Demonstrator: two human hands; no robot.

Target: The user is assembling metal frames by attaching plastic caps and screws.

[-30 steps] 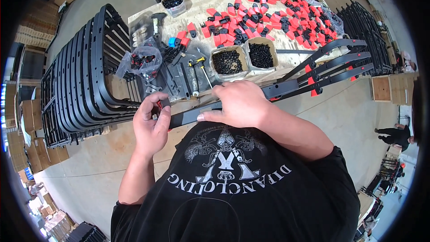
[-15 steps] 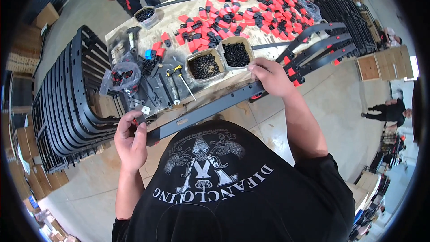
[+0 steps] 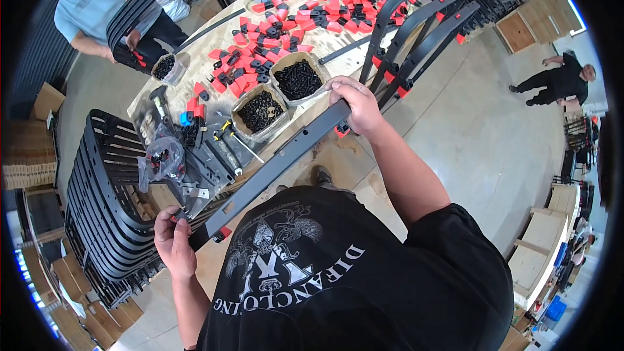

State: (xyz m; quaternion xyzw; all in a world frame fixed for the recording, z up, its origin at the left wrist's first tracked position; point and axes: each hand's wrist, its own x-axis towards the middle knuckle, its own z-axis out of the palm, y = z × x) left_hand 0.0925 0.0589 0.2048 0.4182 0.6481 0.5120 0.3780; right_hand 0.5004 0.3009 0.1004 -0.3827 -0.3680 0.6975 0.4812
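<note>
A black metal frame (image 3: 279,161) with a flat drilled bar lies slantwise in front of me, over the table's near edge. Its curved bars (image 3: 408,36), fitted with red and black pieces, rise at the far right. My right hand (image 3: 359,105) is closed round the right end of the flat bar. By the bar's lower left end, my left hand (image 3: 175,247) has thumb and fingers pinched together. Something small, dark and partly red shows between those fingertips, too hidden to name. A red piece (image 3: 223,233) sits under the bar beside that hand.
The wooden table (image 3: 218,36) bears a heap of red and black plastic pieces (image 3: 260,52), a box of bolts (image 3: 299,80), a box of small black hardware (image 3: 260,112), and tools including a hammer (image 3: 158,101). Stacked black frames (image 3: 107,188) stand left. A co-worker (image 3: 97,10) holds frames across the table.
The view has swung, so the table sits further left and more of the co-worker shows. The flat bar now slants more steeply. Both my hands stay at its two ends.
</note>
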